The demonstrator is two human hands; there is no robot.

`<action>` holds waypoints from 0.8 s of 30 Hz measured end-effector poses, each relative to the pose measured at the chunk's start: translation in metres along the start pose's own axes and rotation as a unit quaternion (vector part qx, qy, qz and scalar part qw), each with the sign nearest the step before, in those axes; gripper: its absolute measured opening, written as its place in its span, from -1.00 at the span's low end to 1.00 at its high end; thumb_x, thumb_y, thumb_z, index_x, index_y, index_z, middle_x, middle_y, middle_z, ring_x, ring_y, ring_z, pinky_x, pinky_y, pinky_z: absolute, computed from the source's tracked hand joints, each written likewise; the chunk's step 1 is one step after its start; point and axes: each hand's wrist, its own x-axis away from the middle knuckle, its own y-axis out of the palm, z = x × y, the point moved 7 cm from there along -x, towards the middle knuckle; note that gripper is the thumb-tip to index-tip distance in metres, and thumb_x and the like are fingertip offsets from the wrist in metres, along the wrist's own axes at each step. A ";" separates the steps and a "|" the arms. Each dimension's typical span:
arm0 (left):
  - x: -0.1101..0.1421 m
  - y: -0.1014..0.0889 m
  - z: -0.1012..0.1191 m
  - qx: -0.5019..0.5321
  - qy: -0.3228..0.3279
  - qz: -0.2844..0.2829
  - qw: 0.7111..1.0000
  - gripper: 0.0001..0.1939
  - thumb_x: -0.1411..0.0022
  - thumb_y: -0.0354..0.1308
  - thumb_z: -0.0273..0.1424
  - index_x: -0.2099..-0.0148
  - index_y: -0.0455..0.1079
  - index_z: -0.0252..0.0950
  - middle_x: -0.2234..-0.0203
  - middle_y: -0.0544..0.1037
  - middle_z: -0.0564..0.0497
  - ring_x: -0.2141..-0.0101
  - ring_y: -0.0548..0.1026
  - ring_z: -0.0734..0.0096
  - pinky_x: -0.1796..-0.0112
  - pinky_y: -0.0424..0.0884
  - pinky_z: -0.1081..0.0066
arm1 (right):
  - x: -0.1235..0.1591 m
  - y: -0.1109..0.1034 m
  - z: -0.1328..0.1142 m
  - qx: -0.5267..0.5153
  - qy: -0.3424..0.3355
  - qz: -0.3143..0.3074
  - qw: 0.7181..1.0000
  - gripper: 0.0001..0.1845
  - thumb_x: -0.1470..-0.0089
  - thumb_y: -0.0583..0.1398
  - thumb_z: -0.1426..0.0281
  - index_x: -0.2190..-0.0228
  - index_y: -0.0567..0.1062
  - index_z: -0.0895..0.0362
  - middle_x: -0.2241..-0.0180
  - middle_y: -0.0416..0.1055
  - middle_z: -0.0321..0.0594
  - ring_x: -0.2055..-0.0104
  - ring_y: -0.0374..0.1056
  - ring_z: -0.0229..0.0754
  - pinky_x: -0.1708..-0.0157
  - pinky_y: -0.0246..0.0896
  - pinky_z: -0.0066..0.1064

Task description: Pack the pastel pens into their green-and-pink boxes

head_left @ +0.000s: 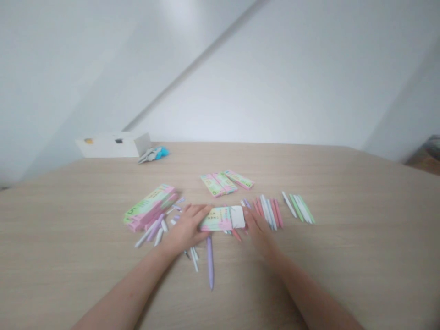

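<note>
A small pink-and-green pen box [216, 219] lies level between my hands, its white end flap [237, 217] standing out on the right. My left hand [185, 228] is closed round the box's left end. At the flap's right edge, the fingers of my right hand [259, 231] close in against the box; its thumb is hidden. Just below the box, a purple pen [210, 263] points towards me. Pink and white pens [269, 211] lie in a row beyond my right hand. Loose white and purple pens [156, 229] are scattered around my left hand, partly covered by it.
Several pink-and-green boxes [151, 206] are stacked at left, and more boxes [220, 183] lie behind my hands. Green and white pens [301, 208] rest on the right. A white container [110, 145] and a blue-grey item [153, 154] stand at the table's back left.
</note>
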 end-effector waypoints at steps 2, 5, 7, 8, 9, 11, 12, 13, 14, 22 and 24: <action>0.000 0.000 0.000 0.000 0.001 0.002 1.000 -0.40 -0.13 0.14 -0.37 -0.21 0.11 -0.22 -0.04 0.34 -0.12 -0.03 0.28 0.15 -0.10 0.12 0.11 | 0.002 0.015 0.007 -0.015 0.018 -0.069 0.997 -0.55 -0.25 -0.12 0.16 0.35 0.44 0.12 0.51 0.39 -0.23 0.44 0.34 -0.18 0.47 0.21 -0.41; 0.000 0.000 0.000 -0.001 0.001 0.003 1.000 -0.41 -0.12 0.15 -0.37 -0.20 0.12 -0.22 -0.03 0.34 -0.12 -0.02 0.28 0.15 -0.09 0.14 0.13 | 0.006 0.026 0.013 -0.043 0.026 -0.100 0.994 -0.52 -0.26 -0.14 0.12 0.42 0.39 0.12 0.54 0.36 -0.25 0.50 0.30 -0.23 0.50 0.19 -0.43; 0.000 0.000 0.000 -0.003 0.001 0.002 1.000 -0.41 -0.12 0.15 -0.37 -0.20 0.12 -0.23 -0.03 0.34 -0.12 -0.02 0.29 0.15 -0.09 0.14 0.13 | 0.008 0.028 0.013 -0.062 0.021 -0.107 0.992 -0.51 -0.27 -0.16 0.11 0.44 0.37 0.12 0.54 0.35 -0.26 0.51 0.29 -0.24 0.50 0.19 -0.44; 0.000 0.000 0.000 -0.005 0.001 0.001 1.000 -0.40 -0.12 0.15 -0.37 -0.21 0.11 -0.23 -0.03 0.34 -0.12 -0.02 0.29 0.15 -0.09 0.14 0.13 | 0.009 0.028 0.012 -0.066 0.017 -0.113 0.991 -0.50 -0.27 -0.17 0.11 0.45 0.36 0.12 0.55 0.34 -0.26 0.51 0.29 -0.25 0.50 0.19 -0.44; 0.000 0.000 0.001 -0.006 0.002 0.001 1.000 -0.40 -0.12 0.15 -0.37 -0.21 0.11 -0.23 -0.03 0.34 -0.12 -0.02 0.29 0.15 -0.09 0.13 0.13 | 0.009 0.028 0.011 -0.063 0.013 -0.118 0.991 -0.50 -0.27 -0.18 0.11 0.46 0.35 0.12 0.56 0.33 -0.27 0.52 0.28 -0.26 0.51 0.18 -0.44; 0.000 -0.001 0.002 -0.007 0.002 0.000 1.000 -0.40 -0.11 0.15 -0.38 -0.21 0.12 -0.23 -0.04 0.34 -0.12 -0.02 0.28 0.15 -0.10 0.12 0.12 | 0.009 0.026 0.005 -0.046 0.001 -0.126 0.991 -0.50 -0.28 -0.18 0.13 0.47 0.34 0.13 0.58 0.31 -0.29 0.53 0.27 -0.27 0.48 0.17 -0.44; 0.000 -0.001 0.002 -0.007 0.001 -0.001 1.000 -0.39 -0.11 0.15 -0.38 -0.21 0.12 -0.23 -0.04 0.34 -0.12 -0.03 0.28 0.15 -0.10 0.12 0.12 | 0.009 0.025 0.002 -0.036 -0.006 -0.130 0.991 -0.52 -0.28 -0.18 0.15 0.46 0.34 0.13 0.59 0.30 -0.30 0.52 0.26 -0.27 0.47 0.17 -0.45; 0.000 -0.001 0.002 -0.006 0.001 -0.003 1.000 -0.39 -0.11 0.16 -0.39 -0.21 0.12 -0.23 -0.04 0.33 -0.12 -0.03 0.27 0.15 -0.10 0.12 0.11 | 0.009 0.024 -0.002 -0.027 -0.012 -0.131 0.991 -0.54 -0.28 -0.17 0.17 0.45 0.34 0.13 0.59 0.30 -0.31 0.52 0.26 -0.28 0.46 0.16 -0.45; 0.000 -0.001 0.003 -0.007 0.001 -0.005 1.000 -0.38 -0.11 0.16 -0.39 -0.21 0.11 -0.23 -0.04 0.33 -0.12 -0.03 0.27 0.14 -0.10 0.12 0.11 | 0.010 0.024 -0.006 -0.017 -0.015 -0.132 0.991 -0.57 -0.28 -0.15 0.19 0.43 0.34 0.13 0.58 0.29 -0.32 0.52 0.25 -0.28 0.47 0.15 -0.46; -0.001 -0.002 0.007 -0.014 0.005 -0.008 1.000 -0.33 -0.07 0.18 -0.40 -0.24 0.10 -0.23 -0.03 0.35 -0.14 -0.01 0.28 0.11 -0.06 0.18 0.09 | 0.012 0.026 -0.008 0.037 -0.001 -0.132 0.991 -0.68 -0.27 -0.10 0.26 0.16 0.34 0.15 0.55 0.30 -0.33 0.56 0.22 -0.29 0.56 0.07 -0.48; 0.000 -0.001 0.007 -0.013 0.009 -0.003 1.000 -0.33 -0.08 0.18 -0.40 -0.24 0.10 -0.22 -0.03 0.35 -0.14 -0.02 0.28 0.11 -0.06 0.19 0.10 | 0.012 0.026 -0.006 0.049 -0.004 -0.129 0.990 -0.68 -0.27 -0.10 0.26 0.15 0.34 0.14 0.56 0.30 -0.33 0.56 0.22 -0.28 0.56 0.06 -0.48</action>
